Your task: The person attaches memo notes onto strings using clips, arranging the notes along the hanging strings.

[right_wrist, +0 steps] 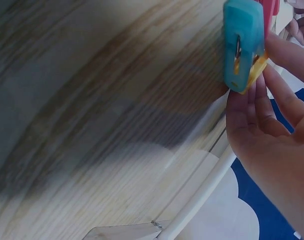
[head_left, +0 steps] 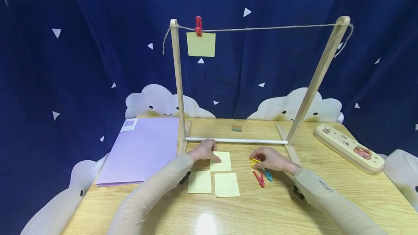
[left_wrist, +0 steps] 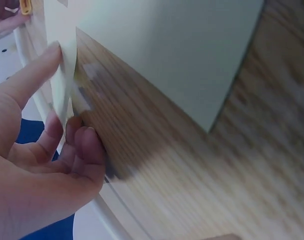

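My left hand (head_left: 205, 150) pinches the edge of a pale yellow sticky note (head_left: 223, 164) at the back of a group of three. The held note (left_wrist: 64, 70) bows up between thumb and fingers in the left wrist view. Two more notes, a left one (head_left: 200, 183) and a right one (head_left: 226, 185), lie flat nearer the front. To the right, my right hand (head_left: 268, 158) pinches a small yellow clothespin (head_left: 254, 161) in its fingertips. A blue clothespin (head_left: 267, 175) and a red clothespin (head_left: 259, 180) lie just below that hand; the blue one partly covers the yellow one in the right wrist view.
A wooden frame (head_left: 178, 82) carries a twine line (head_left: 261, 29), where a red clothespin (head_left: 198, 26) holds a yellow note (head_left: 201, 45). A white rod (head_left: 236, 140) joins its feet. A purple folder (head_left: 143, 151) lies left, a cream pencil case (head_left: 349, 148) right.
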`<state>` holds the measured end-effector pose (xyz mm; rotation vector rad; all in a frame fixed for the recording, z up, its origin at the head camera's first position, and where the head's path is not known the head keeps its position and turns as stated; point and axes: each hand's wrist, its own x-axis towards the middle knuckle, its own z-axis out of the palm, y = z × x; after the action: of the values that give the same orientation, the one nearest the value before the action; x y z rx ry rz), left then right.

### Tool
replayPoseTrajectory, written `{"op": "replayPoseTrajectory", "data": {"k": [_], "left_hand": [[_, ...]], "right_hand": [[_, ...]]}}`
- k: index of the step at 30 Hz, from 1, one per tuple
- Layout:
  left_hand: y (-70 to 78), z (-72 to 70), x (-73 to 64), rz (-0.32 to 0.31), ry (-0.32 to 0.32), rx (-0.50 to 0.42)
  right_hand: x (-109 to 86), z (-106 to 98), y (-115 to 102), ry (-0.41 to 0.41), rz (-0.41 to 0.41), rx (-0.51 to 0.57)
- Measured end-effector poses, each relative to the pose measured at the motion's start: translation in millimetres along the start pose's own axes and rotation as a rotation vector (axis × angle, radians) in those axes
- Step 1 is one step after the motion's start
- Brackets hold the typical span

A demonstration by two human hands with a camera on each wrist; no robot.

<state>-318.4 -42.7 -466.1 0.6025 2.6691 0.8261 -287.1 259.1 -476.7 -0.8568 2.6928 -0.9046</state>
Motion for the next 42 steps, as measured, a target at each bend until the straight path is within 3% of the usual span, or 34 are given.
{"op": "replayPoseTrajectory", "data": {"k": [12,19,25,33,42], "left_hand": [[-7.2,-2.4,1.9,0.077,0.117,-0.108],[-6.0,-12.8,-1.4,0.090,0.158,-0.180],[-2.1,-20.7,-3.2,0.119,0.237,-0.204],[11.6,-36.8,-3.6,0.102,0.334,-0.302],[45.8,-69.7,-0.7,0.207,0.518,-0.376]], "right_hand": [[-2.7,-9,-3,0.037,-0.024,-0.007],[-5.1,-23,-14,0.055,-0.028,0.005],[-5.3,-35,-28,0.057,-0.039,0.019],[-2.1,-61,-50,0.087,-0.088,-0.005],[5.8,-106,-81,0.116,-0.096,0.003]]}}
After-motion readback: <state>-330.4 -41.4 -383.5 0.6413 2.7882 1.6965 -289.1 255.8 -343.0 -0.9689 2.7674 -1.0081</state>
